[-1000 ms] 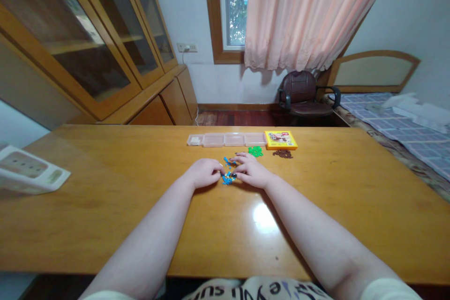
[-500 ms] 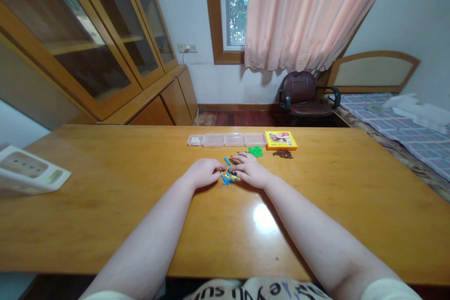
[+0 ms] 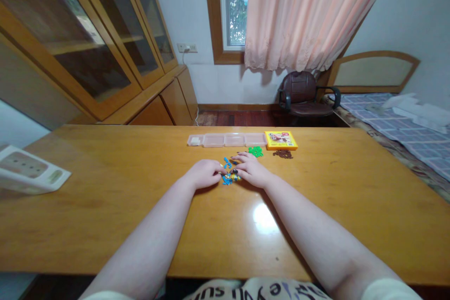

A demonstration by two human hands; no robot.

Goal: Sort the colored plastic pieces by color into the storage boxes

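Both my hands rest on a wooden table (image 3: 105, 187) around a small heap of blue and yellow pieces (image 3: 228, 177). My left hand (image 3: 204, 173) is curled, its fingertips pinched at the left edge of the heap. My right hand (image 3: 251, 170) lies on the right of the heap with fingers bent down onto the pieces. What either hand pinches is too small to make out. A pile of green pieces (image 3: 255, 151) and a pile of brown pieces (image 3: 282, 153) lie just beyond my right hand.
A clear tray with several compartments (image 3: 227, 139) and a yellow box (image 3: 280, 140) stand at the far edge. A white device (image 3: 28, 176) lies at the left end. Behind are a glass cabinet (image 3: 87, 42), a chair (image 3: 304, 93) and a bed (image 3: 404, 131).
My fingers have shifted slightly over the blue and yellow pieces, which sit a little more gathered between my hands. My arms have stayed in place.
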